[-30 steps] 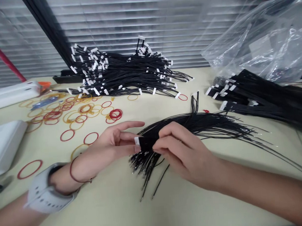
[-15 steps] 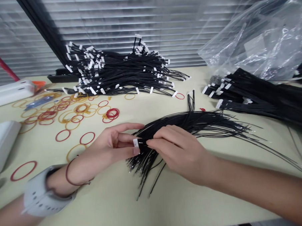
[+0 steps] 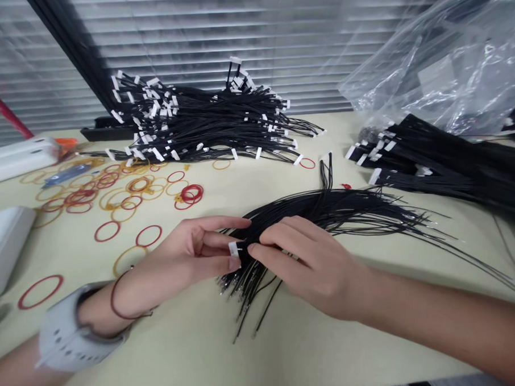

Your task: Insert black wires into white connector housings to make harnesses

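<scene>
A small white plug connector (image 3: pixel 233 248) is pinched between the thumb and fingers of my left hand (image 3: pixel 200 248), its index finger stretched out above. Close on its right, my right hand (image 3: pixel 309 259) pinches a thin black wire by the connector; the fingertips hide most of that wire. Under both hands lies a loose bundle of black wires (image 3: pixel 352 209), with bare metal-tipped ends fanned toward the lower left and more loose ends spreading right. Whether the wire sits fully inside the connector cannot be made out.
Behind is a large pile of black cables with white connectors (image 3: pixel 211 121). Red and yellow rubber bands (image 3: pixel 125 193) lie scattered at left. More black cables (image 3: pixel 447 156) and a clear plastic bag (image 3: pixel 449 76) are at right. A white box (image 3: pixel 7 244) stands at the left edge.
Both hands have shifted very slightly, the left a little down and to the right with the connector. The pinches stay the same, and the bundle has barely moved.
</scene>
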Action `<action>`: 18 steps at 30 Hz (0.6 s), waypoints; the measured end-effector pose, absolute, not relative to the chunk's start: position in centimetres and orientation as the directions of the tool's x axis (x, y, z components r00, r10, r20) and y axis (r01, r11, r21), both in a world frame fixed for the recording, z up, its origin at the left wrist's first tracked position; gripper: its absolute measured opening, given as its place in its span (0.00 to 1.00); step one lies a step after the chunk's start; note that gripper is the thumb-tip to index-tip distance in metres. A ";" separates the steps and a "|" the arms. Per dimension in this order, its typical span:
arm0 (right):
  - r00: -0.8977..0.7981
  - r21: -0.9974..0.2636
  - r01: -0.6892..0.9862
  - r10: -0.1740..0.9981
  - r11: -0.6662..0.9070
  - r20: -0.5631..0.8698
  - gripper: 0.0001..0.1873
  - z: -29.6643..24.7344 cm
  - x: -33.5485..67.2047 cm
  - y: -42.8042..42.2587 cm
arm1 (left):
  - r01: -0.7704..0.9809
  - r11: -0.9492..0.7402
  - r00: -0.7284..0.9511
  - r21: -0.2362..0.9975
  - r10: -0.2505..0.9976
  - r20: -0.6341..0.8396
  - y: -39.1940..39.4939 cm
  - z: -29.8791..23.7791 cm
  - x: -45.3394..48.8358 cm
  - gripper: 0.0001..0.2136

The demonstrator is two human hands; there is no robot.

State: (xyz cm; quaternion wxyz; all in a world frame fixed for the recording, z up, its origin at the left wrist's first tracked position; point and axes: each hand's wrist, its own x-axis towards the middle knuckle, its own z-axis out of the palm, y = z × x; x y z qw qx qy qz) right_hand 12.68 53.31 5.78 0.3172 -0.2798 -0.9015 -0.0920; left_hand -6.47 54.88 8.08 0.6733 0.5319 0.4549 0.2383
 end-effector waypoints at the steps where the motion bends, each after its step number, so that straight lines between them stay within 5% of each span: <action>1: -0.646 -0.006 0.561 0.442 0.828 0.622 0.17 5.8 12.7 53.3 | 0.174 0.316 0.484 0.933 0.797 -0.361 54.9 8.1 -6.5 0.18; 7: -0.654 0.017 0.524 0.389 0.852 0.649 0.16 5.8 12.5 53.1 | 0.247 0.267 0.492 0.931 0.793 -0.358 54.2 8.1 -6.0 0.19; 12: -0.638 -0.026 0.572 0.464 0.820 0.614 0.16 5.9 12.5 53.4 | 0.192 0.245 0.492 0.950 0.814 -0.309 54.1 8.0 -6.1 0.19; 15: -0.662 0.009 0.508 0.383 0.861 0.645 0.11 6.8 13.1 53.3 | 0.202 0.170 0.447 0.964 0.860 -0.246 54.6 8.0 -6.3 0.16; 18: -0.788 -0.131 0.404 0.417 0.905 0.452 0.07 8.1 13.9 52.7 | 0.250 0.128 0.385 0.960 0.896 -0.220 55.1 8.1 -6.5 0.13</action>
